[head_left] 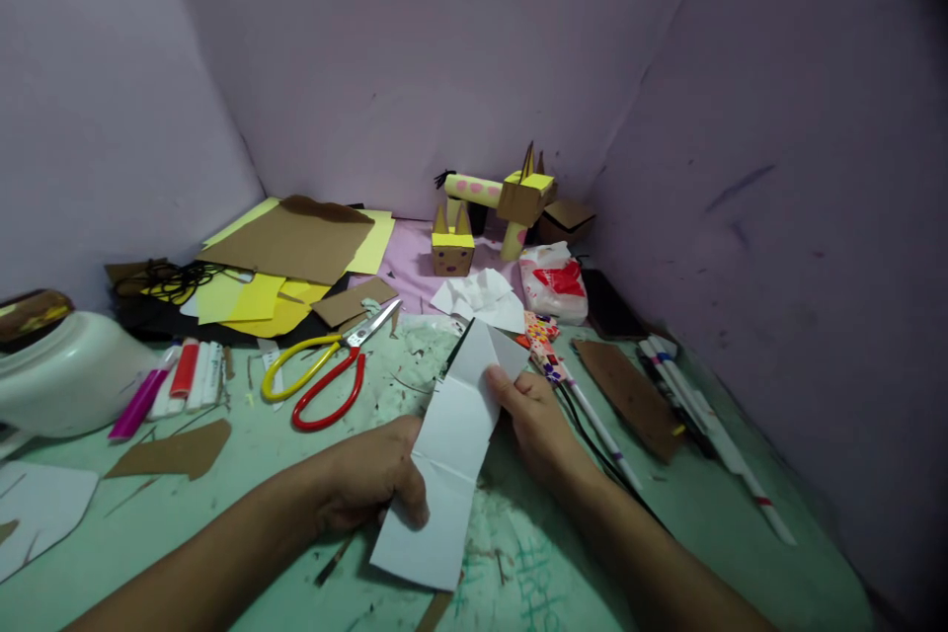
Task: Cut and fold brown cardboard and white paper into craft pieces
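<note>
A long strip of white paper (448,444), creased across in several places, is held up over the table between my hands. My left hand (381,474) grips its lower left edge, thumb on top and fingers hidden beneath. Near the upper right edge, my right hand (529,405) pinches the strip between thumb and fingers. The far end of the paper is folded over at an angle. To the left of the strip lie scissors (348,351) with one yellow and one red handle, blades slightly apart. Behind the strip rests a crumpled white paper (481,298).
A cardboard animal head (452,252) and a yellow-and-brown cardboard animal (522,197) stand at the back. Cardboard and yellow sheets (296,237) are piled at the back left. Markers (140,405) and a white pot (66,370) sit left; pens (711,420) and a cardboard strip (629,395) right.
</note>
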Demonstrator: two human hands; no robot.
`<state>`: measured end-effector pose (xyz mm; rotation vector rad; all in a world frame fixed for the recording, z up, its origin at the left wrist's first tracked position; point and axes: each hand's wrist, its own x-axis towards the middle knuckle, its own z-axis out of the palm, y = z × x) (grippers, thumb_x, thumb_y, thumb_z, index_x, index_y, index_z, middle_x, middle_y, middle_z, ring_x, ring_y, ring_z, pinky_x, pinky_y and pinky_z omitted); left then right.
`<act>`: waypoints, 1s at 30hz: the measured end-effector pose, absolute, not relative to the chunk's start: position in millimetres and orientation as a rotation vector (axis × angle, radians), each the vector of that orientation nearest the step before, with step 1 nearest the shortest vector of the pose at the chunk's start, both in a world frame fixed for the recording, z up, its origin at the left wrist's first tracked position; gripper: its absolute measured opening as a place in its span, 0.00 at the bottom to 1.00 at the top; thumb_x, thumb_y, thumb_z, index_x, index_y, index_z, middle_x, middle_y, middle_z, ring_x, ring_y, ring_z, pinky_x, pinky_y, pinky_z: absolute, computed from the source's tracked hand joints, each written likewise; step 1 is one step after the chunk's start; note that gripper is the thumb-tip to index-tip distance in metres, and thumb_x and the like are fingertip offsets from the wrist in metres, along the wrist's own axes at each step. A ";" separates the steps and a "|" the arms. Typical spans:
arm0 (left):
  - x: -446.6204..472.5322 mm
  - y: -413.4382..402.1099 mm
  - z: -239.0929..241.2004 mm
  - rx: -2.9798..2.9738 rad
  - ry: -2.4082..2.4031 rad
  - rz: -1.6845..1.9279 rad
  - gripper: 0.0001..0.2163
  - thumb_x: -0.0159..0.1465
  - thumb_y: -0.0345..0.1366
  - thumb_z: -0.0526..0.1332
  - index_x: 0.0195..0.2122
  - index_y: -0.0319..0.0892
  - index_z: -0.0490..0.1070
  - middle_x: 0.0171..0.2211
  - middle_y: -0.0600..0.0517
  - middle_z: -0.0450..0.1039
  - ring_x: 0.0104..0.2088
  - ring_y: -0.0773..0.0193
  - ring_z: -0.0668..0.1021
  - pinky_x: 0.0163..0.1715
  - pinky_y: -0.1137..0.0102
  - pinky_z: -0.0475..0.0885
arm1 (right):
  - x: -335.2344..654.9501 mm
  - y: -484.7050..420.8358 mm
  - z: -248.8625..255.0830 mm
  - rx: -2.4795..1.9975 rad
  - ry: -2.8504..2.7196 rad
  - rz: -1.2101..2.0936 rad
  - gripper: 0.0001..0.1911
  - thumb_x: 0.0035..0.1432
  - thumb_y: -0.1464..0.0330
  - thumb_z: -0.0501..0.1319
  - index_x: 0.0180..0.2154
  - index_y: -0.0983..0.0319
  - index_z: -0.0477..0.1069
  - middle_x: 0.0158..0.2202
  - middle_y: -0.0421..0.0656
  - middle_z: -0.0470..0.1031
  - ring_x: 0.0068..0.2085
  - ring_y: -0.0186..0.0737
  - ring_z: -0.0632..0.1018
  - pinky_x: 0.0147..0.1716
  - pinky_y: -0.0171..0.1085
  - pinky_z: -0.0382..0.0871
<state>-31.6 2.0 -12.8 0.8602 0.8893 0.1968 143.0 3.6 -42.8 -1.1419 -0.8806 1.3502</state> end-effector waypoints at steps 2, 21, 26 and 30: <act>-30.8 2.1 -11.3 0.852 0.890 0.218 0.20 0.31 0.20 0.57 0.29 0.38 0.72 0.21 0.54 0.73 0.24 0.63 0.72 0.20 0.72 0.65 | 145.2 5.9 -42.9 -1.149 -0.896 1.322 0.25 0.40 0.49 0.68 0.20 0.66 0.72 0.18 0.41 0.71 0.21 0.33 0.67 0.21 0.33 0.59; -29.5 -1.1 -3.9 1.276 0.944 0.381 0.07 0.49 0.32 0.62 0.30 0.39 0.70 0.27 0.53 0.70 0.28 0.64 0.70 0.25 0.72 0.63 | 154.0 8.1 -29.2 -1.158 -0.674 1.602 0.18 0.47 0.56 0.66 0.23 0.65 0.69 0.14 0.36 0.66 0.14 0.26 0.62 0.07 0.23 0.48; -34.8 4.2 -1.8 1.416 0.904 0.366 0.10 0.55 0.41 0.58 0.31 0.39 0.70 0.25 0.52 0.68 0.25 0.65 0.68 0.23 0.72 0.60 | 156.8 6.1 -15.8 -0.987 -0.495 1.926 0.15 0.61 0.61 0.57 0.39 0.67 0.72 0.29 0.46 0.79 0.25 0.35 0.78 0.18 0.30 0.74; -64.0 26.2 5.6 1.943 1.413 0.535 0.16 0.64 0.43 0.48 0.36 0.41 0.71 0.27 0.49 0.70 0.29 0.58 0.71 0.30 0.67 0.64 | 159.7 8.5 -15.0 -0.894 -0.319 1.818 0.11 0.64 0.67 0.54 0.44 0.64 0.71 0.38 0.45 0.80 0.35 0.38 0.81 0.30 0.37 0.80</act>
